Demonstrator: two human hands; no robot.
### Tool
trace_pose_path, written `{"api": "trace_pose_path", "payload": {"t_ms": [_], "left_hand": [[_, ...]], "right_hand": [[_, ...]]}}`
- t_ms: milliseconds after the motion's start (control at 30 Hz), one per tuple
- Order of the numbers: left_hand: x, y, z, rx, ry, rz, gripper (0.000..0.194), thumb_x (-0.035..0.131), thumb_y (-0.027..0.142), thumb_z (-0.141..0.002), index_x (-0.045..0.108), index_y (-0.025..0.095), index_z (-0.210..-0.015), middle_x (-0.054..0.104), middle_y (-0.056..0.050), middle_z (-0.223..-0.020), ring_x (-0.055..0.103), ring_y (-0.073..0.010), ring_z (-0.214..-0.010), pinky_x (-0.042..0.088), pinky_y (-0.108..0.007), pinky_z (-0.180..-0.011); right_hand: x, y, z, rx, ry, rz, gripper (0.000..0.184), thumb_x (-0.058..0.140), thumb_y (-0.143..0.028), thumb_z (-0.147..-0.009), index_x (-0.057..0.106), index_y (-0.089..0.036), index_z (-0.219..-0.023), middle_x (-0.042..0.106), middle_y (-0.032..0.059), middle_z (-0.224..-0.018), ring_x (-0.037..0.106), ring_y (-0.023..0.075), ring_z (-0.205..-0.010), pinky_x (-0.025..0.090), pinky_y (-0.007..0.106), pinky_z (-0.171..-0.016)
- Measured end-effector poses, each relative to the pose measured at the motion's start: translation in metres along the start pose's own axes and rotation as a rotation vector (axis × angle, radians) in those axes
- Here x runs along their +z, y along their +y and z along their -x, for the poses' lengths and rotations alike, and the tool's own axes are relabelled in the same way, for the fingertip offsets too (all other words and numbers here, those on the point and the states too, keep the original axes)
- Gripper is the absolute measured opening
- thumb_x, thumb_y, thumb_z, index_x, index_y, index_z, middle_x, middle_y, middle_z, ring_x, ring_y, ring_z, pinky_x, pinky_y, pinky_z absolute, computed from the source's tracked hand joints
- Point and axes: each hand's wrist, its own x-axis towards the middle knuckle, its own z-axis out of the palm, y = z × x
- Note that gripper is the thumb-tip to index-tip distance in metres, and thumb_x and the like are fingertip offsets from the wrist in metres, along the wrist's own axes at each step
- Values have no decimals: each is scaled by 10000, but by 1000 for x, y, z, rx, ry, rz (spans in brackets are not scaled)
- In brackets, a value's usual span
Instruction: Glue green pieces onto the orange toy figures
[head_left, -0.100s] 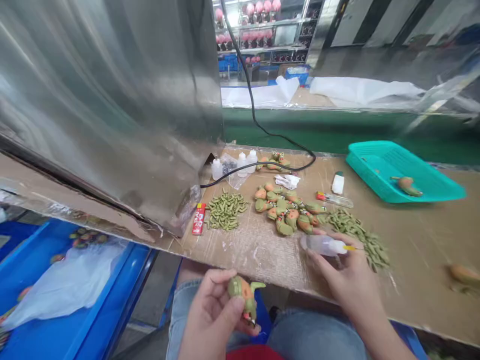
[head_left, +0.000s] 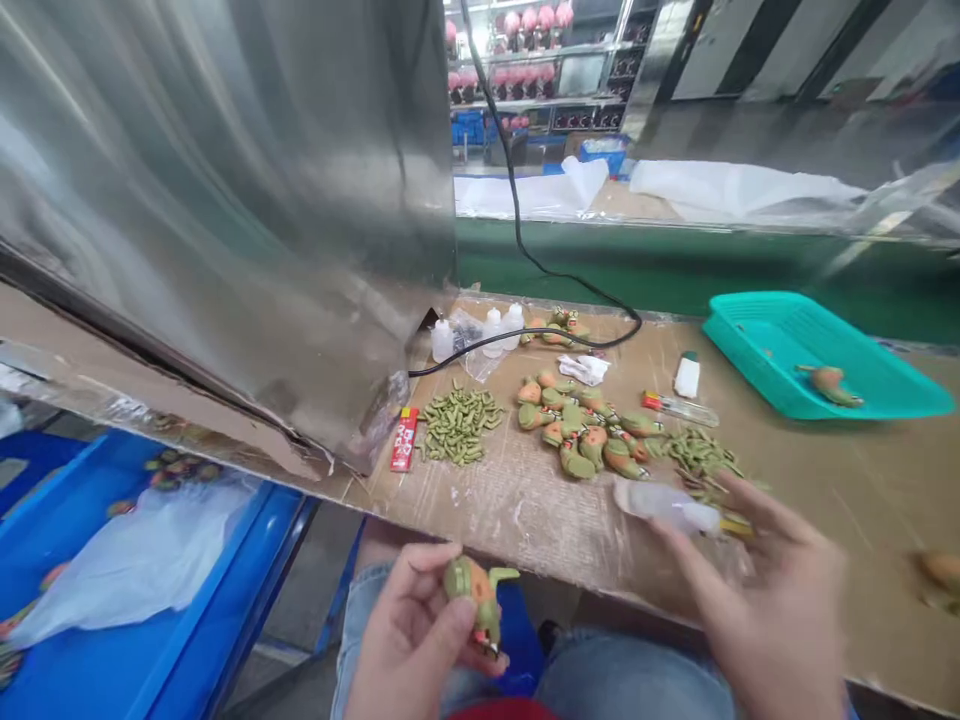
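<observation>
The left hand (head_left: 409, 640) pinches a green and orange toy figure (head_left: 474, 590) below the tabletop (head_left: 525, 500) edge. The right hand (head_left: 772, 590), blurred, holds a glue bottle (head_left: 667, 505) near the green parts (head_left: 701, 455).

Right hand (head_left: 772, 610) (blurred) apparently lifted the glue bottle (head_left: 667, 505) rightward.

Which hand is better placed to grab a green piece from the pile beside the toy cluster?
Right, probably. The right hand hovers next to the green pieces, though it already holds the glue bottle. The left hand is lower, below the table edge, gripping a toy figure.
</observation>
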Motion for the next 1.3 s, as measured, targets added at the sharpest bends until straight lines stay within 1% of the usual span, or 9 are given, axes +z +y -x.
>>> {"api": "trace_pose_path", "payload": {"t_ms": [67, 100, 167, 200, 333, 433, 733, 1100, 1300], "left_hand": [[-3, 2, -2, 22, 29, -1, 322, 801, 295, -595, 643, 202, -860, 705, -8, -655, 602, -150, -520, 563, -299, -399], [-3, 3, -2, 31, 40, 0, 318, 799, 292, -599, 642, 200, -859, 702, -7, -649, 600, -149, -518, 559, -294, -396], [-2, 5, -3, 34, 47, 3, 321, 802, 290, -594, 643, 196, -856, 699, -6, -643, 601, -152, -516, 556, -290, -392], [-1, 5, -3, 32, 42, 6, 325, 805, 293, -587, 644, 193, -851, 699, -8, -641, 603, -153, -516, 558, -293, -391], [-4, 8, 0, 27, 24, 4, 338, 814, 301, -570, 652, 195, -847, 704, -6, -633, 610, -148, -486, 563, -294, -385], [-11, 11, 1, 37, 74, 5, 353, 823, 301, -554, 655, 192, -845, 703, -5, -631, 618, -154, -498, 558, -284, -373], [-11, 10, -7, 31, 94, 42, 342, 824, 282, -554, 633, 174, -816, 697, 2, -635, 597, -134, -468, 551, -273, -358], [-12, 7, -10, 42, 79, 34, 320, 808, 295, -579, 626, 190, -820, 703, 7, -648, 601, -140, -483, 548, -277, -363], [-12, 7, -11, 33, 92, 42, 315, 804, 285, -588, 618, 183, -821, 691, 13, -638, 593, -130, -488, 545, -260, -365]], "right_hand": [[-1, -21, 3, -104, 70, 0, 310, 659, -389, -765, 602, -184, -992, 623, 115, -961, 602, 293, -852, 483, 423, -749], [6, -31, 3, -236, 8, -20, 178, 606, -339, -819, 604, -199, -928, 630, 90, -900, 609, 259, -810, 491, 383, -727], [32, -45, 1, -549, -287, 23, 113, 479, -231, -906, 576, -204, -957, 632, 60, -886, 605, 208, -813, 487, 328, -732], [50, -49, -2, -614, -384, 41, 133, 447, -192, -918, 561, -191, -986, 626, 61, -905, 597, 198, -846, 489, 309, -728], [124, -48, -22, -730, -515, 155, 105, 493, -134, -911, 560, -150, -989, 603, 38, -957, 579, 175, -888, 494, 330, -770], [151, -43, -31, -753, -538, 285, 90, 548, -200, -908, 575, -143, -971, 590, 28, -926, 585, 172, -848, 502, 350, -740], [142, -46, -28, -782, -595, 456, 82, 569, -204, -894, 579, -140, -943, 582, 29, -937, 578, 177, -857, 501, 357, -746], [162, -52, -37, -762, -645, 341, 65, 572, -204, -891, 587, -141, -894, 583, 35, -966, 572, 178, -881, 493, 361, -763], [149, -44, -38, -633, -665, 115, 97, 549, -231, -911, 594, -144, -910, 602, 21, -899, 588, 170, -842, 492, 359, -759]]}}
